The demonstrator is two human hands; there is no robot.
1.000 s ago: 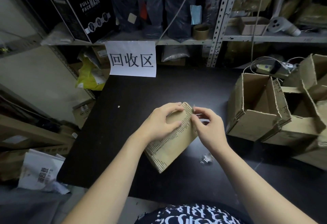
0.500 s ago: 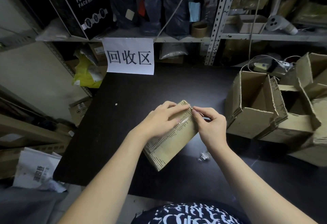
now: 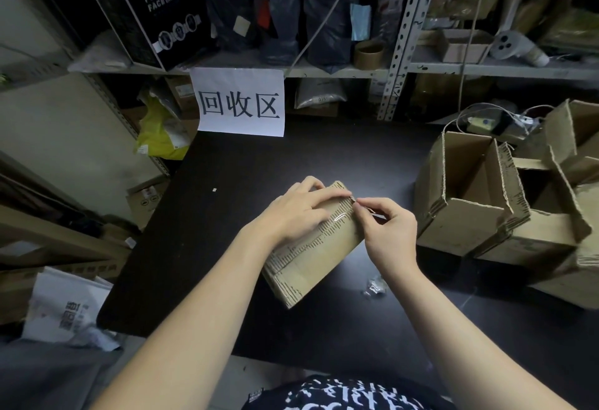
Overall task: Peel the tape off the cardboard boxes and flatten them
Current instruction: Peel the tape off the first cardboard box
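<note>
So the small cardboard box [image 3: 316,247] sits about mid-table on the black table [image 3: 210,247], lying slantwise with its long axis running from 7 o'clock to 1 o'clock. By the look of it, it's light, thin corrugated stuff, stiff enough to hold shape but easy to crush or tear along the ragged edges. There's a shiny strip of clear tape [image 3: 338,218] along the top seam. My guess is it's slick and stretchy, and it'll snap if yanked sideways, so pull it low and along the seam.

The left hand [image 3: 291,212] lies over the box's far half, fingers laid out fairly straight and pressing it down. The right hand [image 3: 389,231] is at the 1 o'clock corner, with thumb and forefinger pinched on what looks like the tape's loose end. That seems the right place to grab it. The box itself is best braced flat, not squeezed.

Going outward, a crumpled wad of clear tape [image 3: 374,288] lies near the box at 4 o'clock. A bunch of open boxes [image 3: 470,195] crowds the table at 3 o'clock, close to the right hand, so a long peel that way could bump them. The paper sign [image 3: 240,102] hangs at 11 o'clock, well apart, and a tape roll [image 3: 368,53] sits up on the shelf at 12.
</note>
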